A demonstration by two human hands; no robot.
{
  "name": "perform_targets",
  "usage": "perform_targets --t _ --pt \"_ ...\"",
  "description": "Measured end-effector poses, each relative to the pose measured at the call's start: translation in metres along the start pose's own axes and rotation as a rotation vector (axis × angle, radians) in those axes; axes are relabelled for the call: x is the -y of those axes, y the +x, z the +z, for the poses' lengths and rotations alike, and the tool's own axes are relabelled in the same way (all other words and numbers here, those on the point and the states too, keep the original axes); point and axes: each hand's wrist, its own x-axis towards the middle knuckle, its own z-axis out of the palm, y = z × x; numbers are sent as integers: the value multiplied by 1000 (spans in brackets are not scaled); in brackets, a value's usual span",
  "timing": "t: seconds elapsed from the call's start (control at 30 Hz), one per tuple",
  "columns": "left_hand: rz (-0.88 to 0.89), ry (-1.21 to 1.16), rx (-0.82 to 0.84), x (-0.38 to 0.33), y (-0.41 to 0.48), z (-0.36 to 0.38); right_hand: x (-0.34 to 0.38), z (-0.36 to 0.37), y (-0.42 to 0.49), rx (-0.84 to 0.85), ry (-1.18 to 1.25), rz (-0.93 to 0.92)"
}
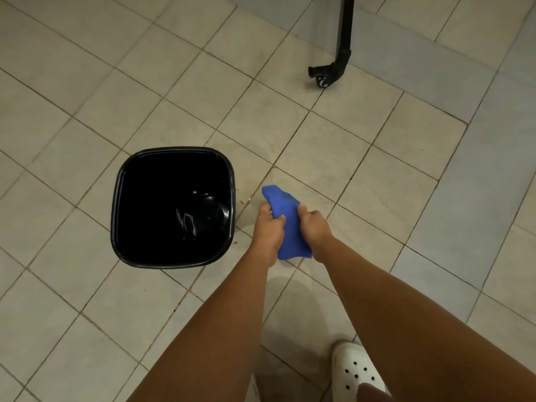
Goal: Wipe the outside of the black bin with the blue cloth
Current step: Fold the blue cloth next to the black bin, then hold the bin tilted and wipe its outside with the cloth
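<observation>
The black bin [116, 204] stands upright on the tiled floor, left of centre, seen from above with its dark inside showing. To its right, above the floor, both hands hold the bunched blue cloth [285, 219]. My left hand [268, 227] grips its left side and my right hand [314, 224] grips its right side. The cloth and both hands are apart from the bin, a short gap right of its rim. The bin's outer walls are mostly hidden from this angle.
A black furniture leg with a caster wheel [330, 72] stands at the back right. A white perforated clog [355, 372] is on the floor at the bottom right. Small crumbs and a wet-looking patch lie on the tiles [246, 203] beside the bin.
</observation>
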Motion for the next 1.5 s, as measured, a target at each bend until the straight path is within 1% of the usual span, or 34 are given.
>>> perform_targets --t 0.07,0.13,0.2,0.27,0.4,0.53,0.6,0.7,0.77,0.83,1.0,1.1,1.17,1.3,1.4,1.5 --pt "12 -66 33 -12 -15 -1 9 -5 -10 68 198 33" --pt "22 -125 69 -24 -30 -4 20 -13 -29 157 360 23" --pt "18 -165 101 -36 -46 -9 28 -22 -45 232 442 -23" --pt "27 -195 114 -48 -64 -16 37 -30 -65 273 477 -72" --pt "101 -287 166 -76 -108 -28 57 -41 -107 268 461 -179" --pt "172 -239 121 -103 -152 -39 78 -52 -157 307 478 -278" --pt "201 -228 126 -117 -171 -43 89 -59 -183 317 471 -304" --pt "249 -242 118 -137 -202 -46 101 -67 -219 301 459 -350" --pt "271 -257 77 -147 -216 -46 106 -70 -236 318 444 -382" --pt "261 -287 15 -154 -223 -45 111 -72 -247 332 434 -407" --pt "220 -349 -70 -152 -234 -33 110 -81 -256 343 411 -479" --pt "150 -383 -36 -153 -241 -30 116 -86 -257 358 329 -540" --pt "171 -387 -36 -154 -241 -32 120 -86 -257 376 312 -575" --pt "305 -321 -102 -155 -226 -44 119 -76 -245 355 323 -546" --pt "336 -281 -110 -156 -213 -52 119 -66 -233 312 299 -470" --pt "356 -236 -90 -158 -194 -53 118 -55 -217 339 311 -372"
